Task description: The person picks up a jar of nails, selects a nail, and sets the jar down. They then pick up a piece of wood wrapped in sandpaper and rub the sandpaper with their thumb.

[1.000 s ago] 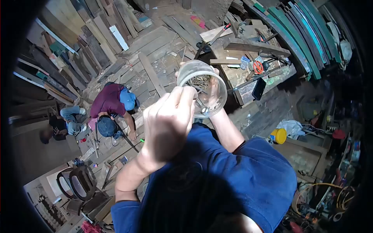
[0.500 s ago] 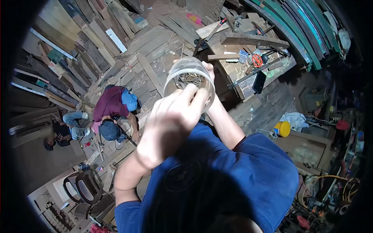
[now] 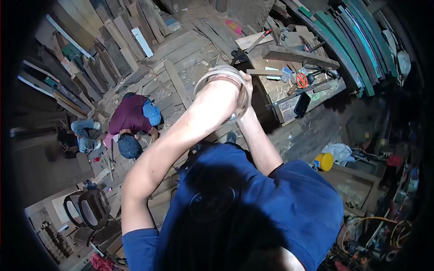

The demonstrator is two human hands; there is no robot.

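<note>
While the clear plastic jar (image 3: 224, 74) is being held up in front of the chest, above the plank floor (image 3: 181, 49), it is being clasped from behind by the right hand (image 3: 245, 82), fingers wrapped around its wall. The left hand (image 3: 221, 92) is being pushed wrist-deep through the jar's mouth, so whether its grip is closed cannot be told. Sharp fasteners inside are probably being felt blind; fingers could be pricked, or the jar tipped and spilled near the crouching person (image 3: 131, 122).
</note>
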